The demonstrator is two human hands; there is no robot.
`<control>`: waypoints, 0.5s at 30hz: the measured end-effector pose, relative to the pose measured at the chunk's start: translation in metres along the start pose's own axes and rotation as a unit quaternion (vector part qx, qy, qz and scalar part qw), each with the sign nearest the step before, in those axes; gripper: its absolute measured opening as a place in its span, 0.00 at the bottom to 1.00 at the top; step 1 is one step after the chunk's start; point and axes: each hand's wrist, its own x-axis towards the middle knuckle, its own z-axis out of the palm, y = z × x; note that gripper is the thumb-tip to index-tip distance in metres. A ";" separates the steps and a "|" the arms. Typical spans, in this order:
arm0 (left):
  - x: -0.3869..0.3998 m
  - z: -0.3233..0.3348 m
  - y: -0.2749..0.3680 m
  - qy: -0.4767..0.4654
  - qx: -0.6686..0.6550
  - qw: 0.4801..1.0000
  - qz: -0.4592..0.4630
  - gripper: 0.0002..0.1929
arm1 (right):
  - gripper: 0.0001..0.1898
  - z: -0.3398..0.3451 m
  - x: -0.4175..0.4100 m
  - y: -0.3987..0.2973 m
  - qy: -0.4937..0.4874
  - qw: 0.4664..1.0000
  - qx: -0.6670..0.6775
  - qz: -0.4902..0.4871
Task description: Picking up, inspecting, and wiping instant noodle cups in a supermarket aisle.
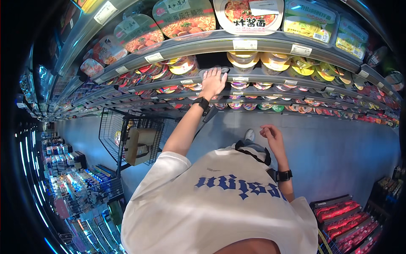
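My left hand (215, 83) reaches palm down to the front of a shelf of instant noodles, with its fingers over a dark grey, rounded object (224, 70). The palm side is hidden, so a grip cannot be made out. A dark gap lies behind the fingertips, between a yellow-rimmed noodle tub (183, 65) on the left and a stack of tubs (243, 60) on the right. My right hand (272, 133) hangs lower, in front of my body, its fingers loosely bent and nothing in them.
Noodle packs in trays (189, 19) fill the shelf above, behind a clear front rail (203, 44) with price tags. A black wire shopping cart (104, 130) holding a brown paper bag (134, 149) stands at my left. Red packs (337, 211) sit in a display behind my right side.
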 end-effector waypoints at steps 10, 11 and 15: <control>0.033 -0.012 0.002 -0.055 -0.022 0.997 -0.054 0.41 | 0.11 -0.013 0.016 -0.005 -0.010 1.000 -0.005 0.013; 0.027 -0.015 -0.001 -0.025 -0.039 0.999 -0.021 0.43 | 0.11 -0.011 0.019 -0.007 -0.018 1.000 -0.008 0.012; -0.035 -0.062 -0.001 0.208 -0.164 0.963 0.054 0.31 | 0.11 0.013 0.049 -0.016 -0.077 0.996 -0.050 0.017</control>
